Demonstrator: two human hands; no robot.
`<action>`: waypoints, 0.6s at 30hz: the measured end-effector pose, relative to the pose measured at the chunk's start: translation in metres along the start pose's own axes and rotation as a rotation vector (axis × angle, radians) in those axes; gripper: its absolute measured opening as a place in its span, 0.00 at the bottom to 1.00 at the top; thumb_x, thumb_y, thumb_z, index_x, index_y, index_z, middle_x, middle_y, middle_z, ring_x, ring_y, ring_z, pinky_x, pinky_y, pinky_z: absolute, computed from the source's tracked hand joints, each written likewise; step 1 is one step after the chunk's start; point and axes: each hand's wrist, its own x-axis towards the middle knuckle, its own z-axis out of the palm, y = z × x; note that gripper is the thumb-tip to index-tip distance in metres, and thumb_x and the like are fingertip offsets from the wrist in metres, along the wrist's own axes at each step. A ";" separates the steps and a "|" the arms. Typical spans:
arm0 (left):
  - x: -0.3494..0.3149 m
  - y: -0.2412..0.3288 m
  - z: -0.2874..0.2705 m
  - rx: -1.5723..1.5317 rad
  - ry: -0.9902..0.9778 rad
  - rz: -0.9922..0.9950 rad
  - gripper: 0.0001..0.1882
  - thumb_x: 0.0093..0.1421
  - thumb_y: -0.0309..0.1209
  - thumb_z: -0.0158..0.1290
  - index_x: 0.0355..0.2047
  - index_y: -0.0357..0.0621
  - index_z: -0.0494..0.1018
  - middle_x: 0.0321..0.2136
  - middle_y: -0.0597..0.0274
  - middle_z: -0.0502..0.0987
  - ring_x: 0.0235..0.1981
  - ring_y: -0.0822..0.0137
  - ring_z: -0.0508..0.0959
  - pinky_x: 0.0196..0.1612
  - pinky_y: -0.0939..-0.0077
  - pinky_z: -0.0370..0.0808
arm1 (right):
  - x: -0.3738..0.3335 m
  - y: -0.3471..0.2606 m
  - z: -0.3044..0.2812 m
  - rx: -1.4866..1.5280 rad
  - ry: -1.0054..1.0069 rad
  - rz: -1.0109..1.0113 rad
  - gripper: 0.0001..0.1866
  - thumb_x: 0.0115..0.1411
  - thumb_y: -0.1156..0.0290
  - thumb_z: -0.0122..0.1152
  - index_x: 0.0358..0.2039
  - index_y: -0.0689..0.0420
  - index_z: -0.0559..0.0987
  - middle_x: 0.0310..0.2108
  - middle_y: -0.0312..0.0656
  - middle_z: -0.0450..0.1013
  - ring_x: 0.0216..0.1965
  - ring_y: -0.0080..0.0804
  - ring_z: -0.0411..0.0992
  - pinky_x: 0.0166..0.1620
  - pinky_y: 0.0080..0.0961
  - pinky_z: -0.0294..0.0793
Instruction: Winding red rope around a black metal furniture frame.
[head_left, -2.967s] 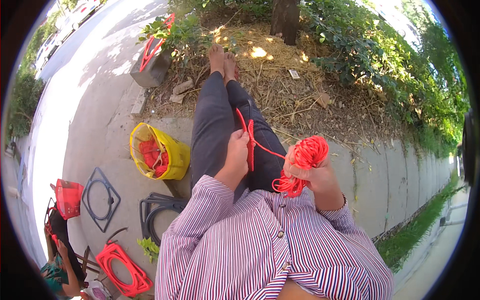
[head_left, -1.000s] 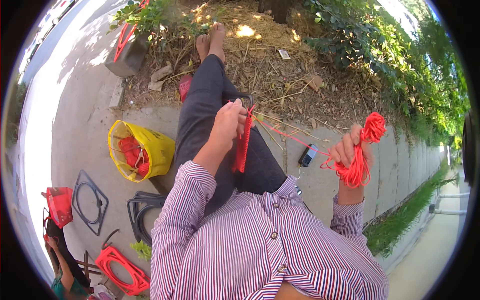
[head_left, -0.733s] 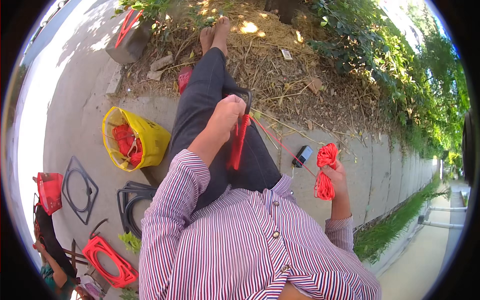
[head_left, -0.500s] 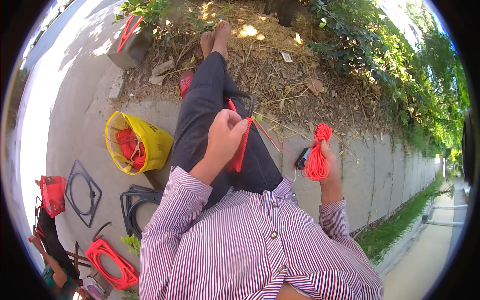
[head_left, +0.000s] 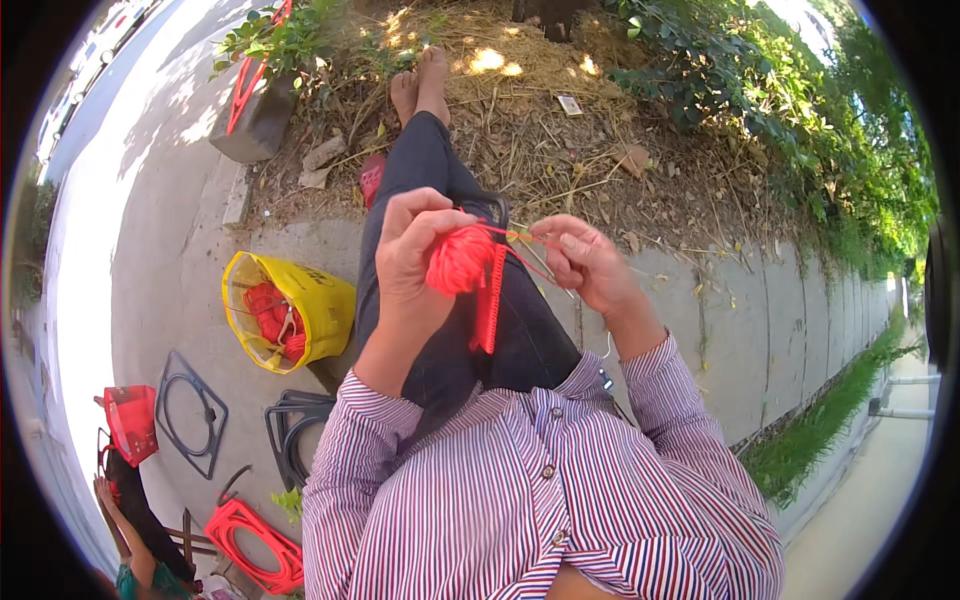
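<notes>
A bundle of red cord (head_left: 462, 262) is gripped in my left hand (head_left: 405, 260), above my lap. My right hand (head_left: 597, 268), to the right of it, pinches a thin red strand that stretches across from the bundle. Below the bundle, on my thighs, rests a dark frame (head_left: 497, 206) with red cord wound closely along one side (head_left: 488, 318). The bundle and my left hand cover part of this frame.
On the left stands a yellow bag (head_left: 328, 312) holding more red cord (head_left: 268, 312). Near it lie grey frames (head_left: 190, 415) and a red frame (head_left: 255, 545). Another person (head_left: 140, 540) is at the lower left. A concrete block (head_left: 252, 125) stands beyond, beside dry straw and bushes.
The red cord bundle has passed from my right hand to my left. My right hand has come in from the right and now pinches a strand; my left hand has let go of the frame.
</notes>
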 end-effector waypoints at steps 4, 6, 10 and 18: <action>0.024 -0.036 0.009 0.641 -0.101 0.290 0.08 0.47 0.18 0.54 0.28 0.42 0.75 0.32 0.60 0.70 0.38 0.61 0.73 0.45 0.68 0.70 | 0.032 -0.007 -0.001 -0.742 0.393 -0.240 0.20 0.56 0.67 0.62 0.47 0.63 0.76 0.33 0.37 0.70 0.28 0.21 0.68 0.32 0.17 0.69; 0.026 -0.046 0.026 0.898 -0.459 0.103 0.09 0.45 0.20 0.53 0.30 0.41 0.73 0.33 0.58 0.72 0.40 0.56 0.72 0.44 0.63 0.68 | 0.044 -0.004 0.009 -1.008 0.378 -0.186 0.23 0.51 0.70 0.63 0.49 0.62 0.74 0.36 0.40 0.71 0.34 0.27 0.71 0.38 0.23 0.72; 0.016 -0.050 0.050 0.681 -0.400 -0.108 0.12 0.45 0.22 0.54 0.33 0.41 0.71 0.35 0.57 0.73 0.42 0.54 0.72 0.43 0.63 0.68 | 0.055 0.007 0.020 -1.217 0.365 -0.197 0.28 0.46 0.67 0.66 0.49 0.58 0.73 0.43 0.45 0.70 0.45 0.41 0.70 0.48 0.31 0.71; -0.023 -0.031 0.040 0.088 -0.214 -0.284 0.14 0.49 0.22 0.58 0.37 0.36 0.71 0.30 0.60 0.74 0.31 0.67 0.75 0.38 0.75 0.73 | -0.001 -0.037 0.030 -0.856 0.528 -0.537 0.14 0.42 0.72 0.68 0.23 0.60 0.70 0.43 0.47 0.73 0.50 0.41 0.70 0.52 0.35 0.68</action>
